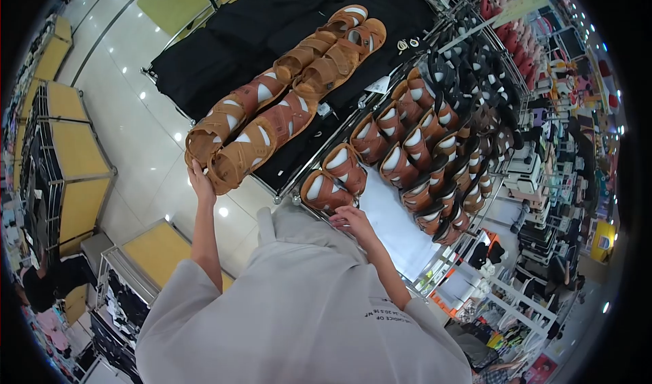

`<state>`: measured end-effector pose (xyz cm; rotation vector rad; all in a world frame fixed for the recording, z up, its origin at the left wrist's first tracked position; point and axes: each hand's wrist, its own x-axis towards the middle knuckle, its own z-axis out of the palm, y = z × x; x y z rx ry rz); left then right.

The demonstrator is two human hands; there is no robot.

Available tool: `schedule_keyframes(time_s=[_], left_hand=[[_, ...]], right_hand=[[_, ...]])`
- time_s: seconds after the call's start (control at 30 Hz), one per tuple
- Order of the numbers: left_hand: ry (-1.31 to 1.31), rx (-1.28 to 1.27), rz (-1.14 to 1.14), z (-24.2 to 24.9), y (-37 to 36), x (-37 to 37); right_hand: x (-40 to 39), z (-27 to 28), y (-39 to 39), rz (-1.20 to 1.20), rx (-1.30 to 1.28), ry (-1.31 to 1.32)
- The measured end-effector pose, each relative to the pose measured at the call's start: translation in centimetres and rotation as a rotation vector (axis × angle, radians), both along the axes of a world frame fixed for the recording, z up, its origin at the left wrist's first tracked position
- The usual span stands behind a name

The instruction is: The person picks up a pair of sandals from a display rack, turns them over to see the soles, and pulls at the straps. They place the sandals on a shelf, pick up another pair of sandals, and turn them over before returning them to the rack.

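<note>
Two rows of tan and brown strappy sandals [294, 112], with white stuffing in many of them, lie end to end on black cloth. My left hand [202, 181] is at the near end of these rows, its fingers closed on the heel of a tan sandal [234, 166]. The exact grip is partly hidden. My right hand [354, 222] is beside a reddish-brown sandal [324, 192] at the near corner of the rack on the right. Its fingers are apart, and nothing shows in it.
Several more brown sandals [397, 163] stand in rows on a white rack surface [394, 228], with black footwear [468, 64] behind them. The black cloth [204, 51] covers a metal-framed stand. Yellow-panelled racks [80, 153] stand across the tiled floor [139, 126] on the left.
</note>
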<state>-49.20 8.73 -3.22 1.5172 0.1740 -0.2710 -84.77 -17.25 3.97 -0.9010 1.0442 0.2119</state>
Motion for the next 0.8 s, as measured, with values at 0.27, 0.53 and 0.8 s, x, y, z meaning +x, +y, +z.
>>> schedule_keyframes(time_s=[0.27, 0.53, 0.8], left_hand=[[0.177, -0.209, 0.076, -0.1, -0.5, -1.1], [0.224, -0.201, 0.108, 0.9, -1.2, -0.9], [0.180, -0.150, 0.148, -2.0, -2.1, -1.2]], right_hand=[[0.9, 1.0, -0.1, 0.002, -0.008, 0.011], [1.4, 0.6, 0.6, 0.036, 0.017, 0.035], [2.7, 0.9, 1.0, 0.073, 0.036, 0.042]])
